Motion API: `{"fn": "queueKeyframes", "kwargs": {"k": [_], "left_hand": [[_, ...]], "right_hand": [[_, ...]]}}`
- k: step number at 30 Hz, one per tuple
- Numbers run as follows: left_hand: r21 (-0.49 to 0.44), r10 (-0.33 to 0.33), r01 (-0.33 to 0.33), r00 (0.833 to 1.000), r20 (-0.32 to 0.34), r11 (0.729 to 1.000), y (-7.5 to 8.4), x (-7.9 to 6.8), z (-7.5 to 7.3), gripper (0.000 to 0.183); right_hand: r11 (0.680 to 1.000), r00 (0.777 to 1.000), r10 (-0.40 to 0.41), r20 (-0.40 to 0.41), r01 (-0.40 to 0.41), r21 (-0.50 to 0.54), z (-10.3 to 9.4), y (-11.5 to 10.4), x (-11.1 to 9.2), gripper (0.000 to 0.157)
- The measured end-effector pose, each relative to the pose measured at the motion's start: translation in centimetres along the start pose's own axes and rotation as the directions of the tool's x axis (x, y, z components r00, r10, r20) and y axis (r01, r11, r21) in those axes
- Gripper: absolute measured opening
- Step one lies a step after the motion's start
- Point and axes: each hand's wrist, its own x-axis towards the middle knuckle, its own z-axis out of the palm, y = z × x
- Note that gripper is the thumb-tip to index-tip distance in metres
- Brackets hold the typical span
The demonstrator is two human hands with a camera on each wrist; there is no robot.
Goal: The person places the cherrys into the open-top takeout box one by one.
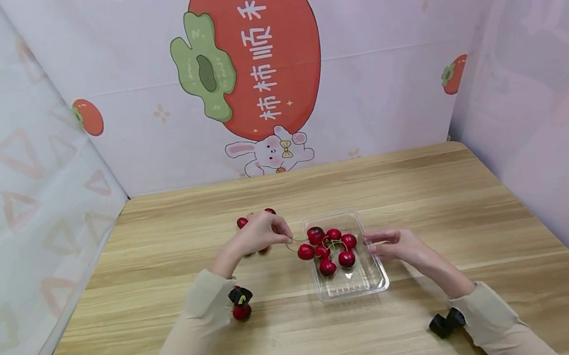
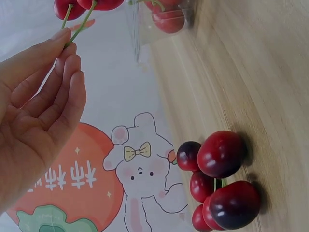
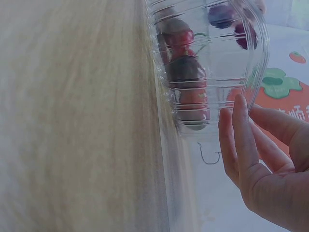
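Nearest, to the near left of the clear plastic box (image 1: 368,274), one single cherry (image 1: 242,313) lay on the wooden table (image 1: 295,348), partly hidden by a black wrist device (image 1: 239,295).

The right hand (image 1: 399,245) had its fingers nearly straight and a little apart, touching the right wall of the box near the rim. This box seemed light, thin and springy, so it probably could slide or bend easily; the rim would be the best place for holding it.

At the left rim of the box, the left hand (image 1: 264,230) was pinching the green stems of a pair of cherries (image 2: 68,8) between thumb and fingertips. The fruits looked smooth, light and maybe slippery (whether real or artificial, I could not tell), and the thin stems, though perhaps easy to snap, gave a good hold. More cherries (image 1: 346,259) lay inside the box, and loose ones (image 2: 222,153) to its left.

Far behind the box, a backdrop (image 1: 387,100) showed a printed persimmon (image 1: 290,52) with white writing, 柿柿顺利, turned sideways, above a white rabbit (image 1: 271,154). I could read no label on the box.
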Motion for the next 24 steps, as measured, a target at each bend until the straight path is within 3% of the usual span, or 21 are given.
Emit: {"fn": "queueKeyframes", "kwargs": {"k": [8,16,24], "left_hand": [[-0.011,-0.011,0.012,0.999,0.044,1.000,0.6,0.8,0.8,0.005],[-0.043,0.038,-0.034,0.995,0.095,0.999,1.1,1.5,1.7,0.006],[-0.015,0.067,-0.066,0.988,0.140,0.998,1.5,1.9,2.4,0.004]], "right_hand": [[1.000,1.000,-0.010,0.020,0.010,0.008,0.0,0.1,0.0,0.046],[1.000,1.000,-0.019,0.024,0.019,0.004,-0.1,0.3,0.1,0.045],[1.000,1.000,-0.017,0.021,0.016,0.016,0.0,0.3,0.1,0.047]]}}
